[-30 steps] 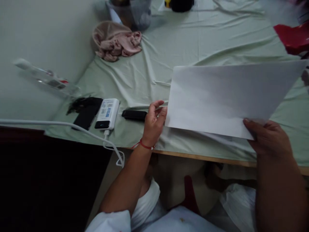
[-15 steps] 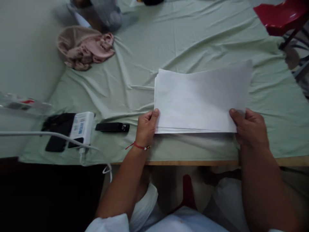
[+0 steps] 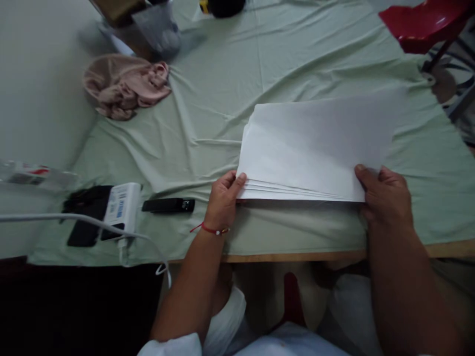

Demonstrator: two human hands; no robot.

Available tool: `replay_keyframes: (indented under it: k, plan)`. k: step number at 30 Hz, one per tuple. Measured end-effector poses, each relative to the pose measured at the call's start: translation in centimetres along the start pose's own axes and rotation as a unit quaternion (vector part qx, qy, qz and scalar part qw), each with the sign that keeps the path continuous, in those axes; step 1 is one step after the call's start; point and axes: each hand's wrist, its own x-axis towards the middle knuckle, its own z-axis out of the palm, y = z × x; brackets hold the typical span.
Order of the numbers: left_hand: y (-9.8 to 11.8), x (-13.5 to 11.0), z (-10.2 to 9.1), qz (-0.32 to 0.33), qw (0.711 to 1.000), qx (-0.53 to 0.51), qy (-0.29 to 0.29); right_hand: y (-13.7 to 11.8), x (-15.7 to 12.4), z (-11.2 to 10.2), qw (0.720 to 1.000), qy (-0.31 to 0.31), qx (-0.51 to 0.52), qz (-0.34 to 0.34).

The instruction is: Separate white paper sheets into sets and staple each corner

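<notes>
Several sheets of white paper [image 3: 311, 143] are held in a loose stack above the cloth-covered table, their near edges fanned out in thin steps. My left hand [image 3: 223, 200] pinches the stack's near left corner, thumb on top and fingers underneath. At the near right corner my right hand [image 3: 388, 195] grips the sheets in the same way, its thumb lying on the top sheet. The upper right part of the paper is in shadow. A black stapler [image 3: 168, 205] lies on the cloth to the left of my left hand.
A green cloth [image 3: 215, 158] with wrinkles covers the table. On the left are a white power adapter [image 3: 121, 210] with a cable and a black pouch [image 3: 83, 230]. Farther back sit a pink cloth [image 3: 129, 89], a grey container [image 3: 159, 32] and a red chair [image 3: 426, 24].
The sheets have fanned apart, with their near left edges more staggered and the stack's far edge shifted right. Both hands keep their grip. The view has tilted slightly.
</notes>
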Motion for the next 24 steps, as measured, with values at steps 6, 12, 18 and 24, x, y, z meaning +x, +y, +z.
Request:
replay_keyframes:
  k: [6, 12, 18, 24]
  plan:
    - [0.4, -0.1, -0.2, 0.02, 0.999, -0.004, 0.036, -0.5, -0.8, 0.8, 1.0, 0.01, 0.014, 0.019]
    - [1.4, -0.2, -0.6, 0.017, 0.999, -0.034, -0.007, -0.6, -0.3, 1.2, 0.999, 0.03, 0.039, 0.006]
    - [1.1, -0.3, -1.1, 0.02, 0.999, 0.006, 0.041, 0.0, -0.2, 1.2, 1.0, 0.004, 0.025, -0.003]
    - [0.6, 0.2, -0.9, -0.012, 0.998, -0.027, 0.057, -0.7, 0.0, 1.3, 0.999, 0.016, 0.038, 0.016]
